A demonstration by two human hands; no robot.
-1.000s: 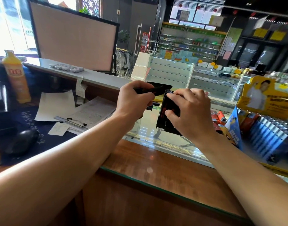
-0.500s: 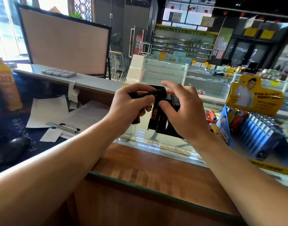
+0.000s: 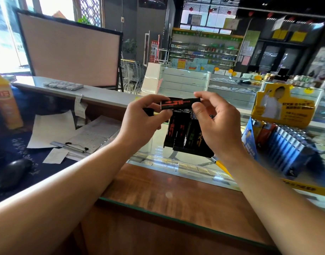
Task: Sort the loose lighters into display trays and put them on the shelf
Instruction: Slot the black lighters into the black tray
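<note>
Both hands hold one black lighter above a black display tray on a glass worktop.

The left hand (image 3: 143,118) pinches the left end of the black lighter (image 3: 178,104), which lies level and bears red lettering; the right hand (image 3: 216,124) pinches its right end between thumb and forefinger, the other fingers loosely curled. Just below the lighter stands the black display tray (image 3: 187,138), tilted back, with more black lighters upright in its slots. The tray rests on the glass worktop (image 3: 158,181). To the right sits a yellow display box (image 3: 283,105) holding blue lighters (image 3: 290,144) in rows. To the left lie loose papers (image 3: 53,129), a pen (image 3: 71,146) and an orange bottle (image 3: 5,102).
</note>
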